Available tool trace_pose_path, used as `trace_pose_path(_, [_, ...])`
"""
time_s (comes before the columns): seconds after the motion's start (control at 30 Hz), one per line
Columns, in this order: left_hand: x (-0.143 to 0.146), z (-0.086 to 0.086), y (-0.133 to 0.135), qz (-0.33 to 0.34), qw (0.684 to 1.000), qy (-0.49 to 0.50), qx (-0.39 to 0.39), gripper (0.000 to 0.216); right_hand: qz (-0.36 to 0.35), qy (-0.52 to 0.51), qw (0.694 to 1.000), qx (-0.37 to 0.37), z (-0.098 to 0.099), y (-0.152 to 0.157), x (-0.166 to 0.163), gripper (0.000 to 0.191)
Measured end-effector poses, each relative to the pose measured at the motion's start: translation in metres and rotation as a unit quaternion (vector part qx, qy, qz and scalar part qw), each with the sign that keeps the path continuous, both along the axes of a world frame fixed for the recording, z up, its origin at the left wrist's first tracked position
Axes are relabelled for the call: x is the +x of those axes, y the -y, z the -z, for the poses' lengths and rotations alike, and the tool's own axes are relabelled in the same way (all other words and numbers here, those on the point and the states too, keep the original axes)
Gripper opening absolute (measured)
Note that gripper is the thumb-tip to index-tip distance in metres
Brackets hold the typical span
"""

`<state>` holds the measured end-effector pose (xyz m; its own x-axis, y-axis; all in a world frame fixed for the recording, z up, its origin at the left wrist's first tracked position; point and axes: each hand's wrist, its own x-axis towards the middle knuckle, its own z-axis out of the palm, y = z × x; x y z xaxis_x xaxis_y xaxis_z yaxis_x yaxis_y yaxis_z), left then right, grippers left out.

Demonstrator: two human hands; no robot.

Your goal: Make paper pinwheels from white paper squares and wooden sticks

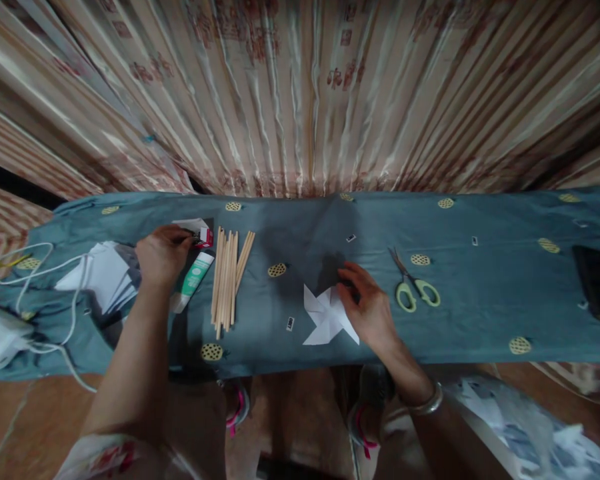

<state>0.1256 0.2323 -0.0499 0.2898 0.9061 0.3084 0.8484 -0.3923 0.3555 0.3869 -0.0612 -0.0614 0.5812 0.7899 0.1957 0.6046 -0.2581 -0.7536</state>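
My right hand (pixel 367 303) rests on a white folded paper pinwheel (pixel 323 317) lying on the blue cloth (pixel 480 293), fingers pressing its right side. My left hand (pixel 163 253) reaches to the left part of the cloth, fingers pinched at a small red and white item (pixel 205 237) by a scrap of white paper. A green and white tube (pixel 193 280) lies just under that hand. A bundle of several wooden sticks (pixel 227 277) lies to the right of the tube.
Yellow-handled scissors (pixel 413 287) lie right of the pinwheel. A stack of white paper (pixel 105 277) sits far left, with a white device and cable (pixel 0 337). A dark flat object (pixel 597 280) lies at the right edge. A striped curtain hangs behind.
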Motion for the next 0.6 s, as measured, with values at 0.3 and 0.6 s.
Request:
trace_pose_path(0.3, [0.015,-0.013,0.005,-0.046,0.996,-0.074,-0.034,0.032,-0.002,-0.005,1.000,-0.002,0.001,-0.005,0.002,0.028])
trace_pose_path(0.6, [0.019,-0.017,0.002,-0.067,0.992,-0.091,-0.065,0.025,-0.006,-0.011,1.000,0.009,0.004,-0.008,0.003,0.029])
